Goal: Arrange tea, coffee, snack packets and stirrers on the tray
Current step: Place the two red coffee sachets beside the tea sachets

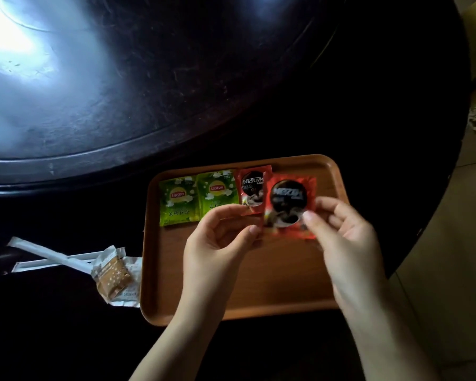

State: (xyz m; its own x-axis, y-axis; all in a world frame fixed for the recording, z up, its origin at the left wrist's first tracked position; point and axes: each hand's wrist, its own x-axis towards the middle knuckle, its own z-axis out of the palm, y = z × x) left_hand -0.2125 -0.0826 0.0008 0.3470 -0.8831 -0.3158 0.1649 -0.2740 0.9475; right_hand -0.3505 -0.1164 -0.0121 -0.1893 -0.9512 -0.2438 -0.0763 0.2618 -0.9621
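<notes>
Left hand (220,232) and right hand (338,229) pinch opposite edges of a red coffee packet (289,206) above the tray (286,284), beside a laid coffee packet (253,188) and two tea packets (198,199). Risk: lowered askew, it overlaps its neighbour.

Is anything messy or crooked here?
A bit. Two green tea packets and one red coffee packet sit neatly in a row on the tray. The snack packets and stirrers lie jumbled and crossed on the table, left of the tray. Both hands hold another coffee packet, tilted.
</notes>
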